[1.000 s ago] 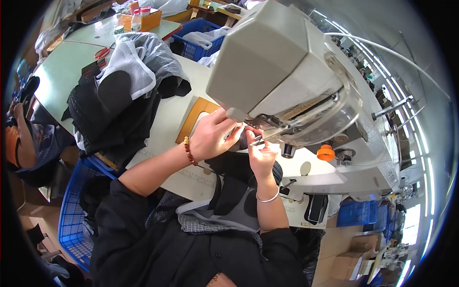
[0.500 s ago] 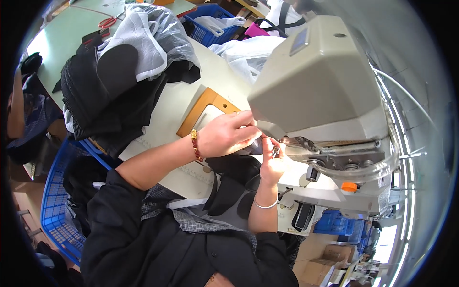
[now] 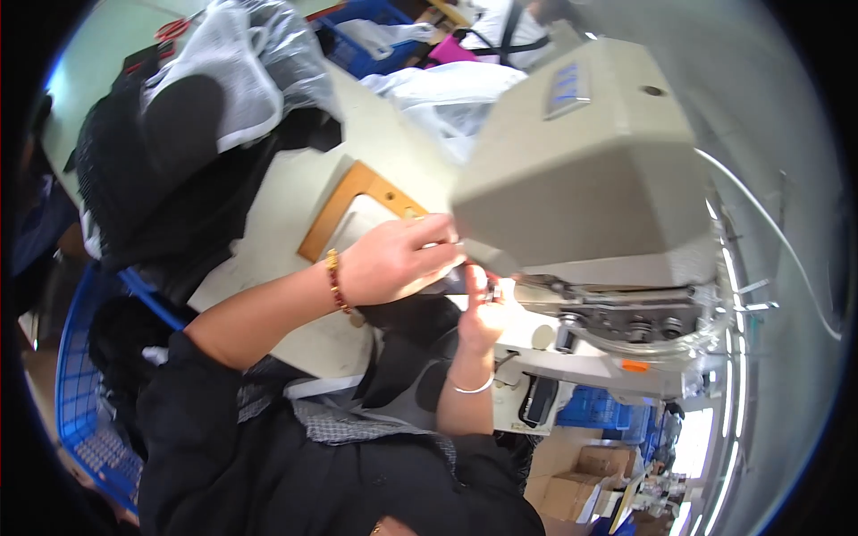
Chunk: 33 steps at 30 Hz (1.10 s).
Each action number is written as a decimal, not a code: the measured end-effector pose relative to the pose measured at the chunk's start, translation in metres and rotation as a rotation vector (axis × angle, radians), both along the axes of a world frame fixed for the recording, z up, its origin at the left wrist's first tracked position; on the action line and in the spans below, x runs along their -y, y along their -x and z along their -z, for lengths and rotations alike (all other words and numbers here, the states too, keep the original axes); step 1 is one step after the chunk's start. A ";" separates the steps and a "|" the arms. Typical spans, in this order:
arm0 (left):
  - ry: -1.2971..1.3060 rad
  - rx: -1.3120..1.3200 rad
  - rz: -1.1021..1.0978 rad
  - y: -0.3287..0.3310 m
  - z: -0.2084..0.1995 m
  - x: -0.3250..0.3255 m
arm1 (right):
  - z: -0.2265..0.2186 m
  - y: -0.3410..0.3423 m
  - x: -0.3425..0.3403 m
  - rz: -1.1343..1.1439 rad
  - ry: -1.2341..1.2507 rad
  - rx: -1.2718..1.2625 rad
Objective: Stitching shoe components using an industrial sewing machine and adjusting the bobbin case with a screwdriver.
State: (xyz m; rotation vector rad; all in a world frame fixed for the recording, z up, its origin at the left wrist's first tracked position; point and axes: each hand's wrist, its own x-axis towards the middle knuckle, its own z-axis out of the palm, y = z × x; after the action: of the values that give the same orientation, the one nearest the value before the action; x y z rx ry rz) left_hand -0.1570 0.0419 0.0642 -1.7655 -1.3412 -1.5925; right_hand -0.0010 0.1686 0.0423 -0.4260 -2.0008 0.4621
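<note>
The person sat hunched at a beige industrial sewing machine (image 3: pixel 581 179), both hands drawn in under its head. The left hand (image 3: pixel 393 259), a beaded bracelet (image 3: pixel 333 280) at its wrist, lay curled with its fingertips pressed toward the needle area, at about three o'clock from the palm; whether those fingers pinched anything I could not tell, since the machine head hid them. The right hand (image 3: pixel 483 313), with a thin silver bangle (image 3: pixel 471 387) on the wrist, rose from six o'clock and was closed around a small dark metal piece (image 3: pixel 491 291), pinched between thumb and fingers just beside the left fingertips. That small piece sat at the machine's underside, touching or nearly touching it, so the right hand was the nearer of the two. Dark fabric (image 3: pixel 420 313) lay on the table beneath both hands, running toward the person's lap. At ten o'clock a wooden template frame (image 3: pixel 344 205) lay flat, and beyond it a heap of black garments (image 3: pixel 170 196) with plastic bags. A blue basket (image 3: pixel 76 393) stood at eight o'clock.
</note>
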 end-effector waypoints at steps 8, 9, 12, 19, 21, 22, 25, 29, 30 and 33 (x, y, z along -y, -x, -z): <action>0.014 -0.008 -0.027 -0.005 -0.001 0.004 | -0.001 0.000 0.008 -0.237 0.225 -0.094; 0.021 -0.003 -0.029 -0.005 -0.001 0.004 | -0.001 -0.002 0.007 -0.257 0.232 -0.079; 0.016 0.003 -0.026 -0.006 -0.003 0.004 | -0.001 -0.001 0.008 -0.271 0.264 -0.116; 0.019 0.017 -0.033 -0.007 -0.003 0.004 | -0.002 0.000 0.006 -0.322 0.275 -0.091; 0.020 0.017 -0.038 -0.006 -0.003 0.005 | -0.003 0.001 0.008 -0.345 0.265 -0.127; 0.014 0.014 -0.045 -0.006 -0.003 0.005 | -0.004 0.003 0.010 -0.348 0.267 -0.126; 0.009 0.011 -0.053 -0.005 -0.003 0.007 | -0.005 0.005 0.013 -0.349 0.385 -0.160; 0.003 0.017 -0.043 -0.005 -0.007 0.008 | -0.006 0.001 0.014 -0.181 0.269 -0.030; 0.002 0.010 -0.042 -0.005 -0.006 0.006 | -0.001 -0.002 0.010 -0.071 0.226 0.027; -0.002 0.002 -0.039 -0.005 -0.002 0.003 | 0.000 0.002 0.011 -0.105 0.345 -0.123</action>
State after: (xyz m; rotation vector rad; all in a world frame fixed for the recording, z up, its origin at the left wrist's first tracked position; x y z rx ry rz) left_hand -0.1516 0.0387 0.0662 -1.7264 -1.3664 -1.5746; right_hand -0.0031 0.1576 0.0421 -0.4918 -1.8324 0.8854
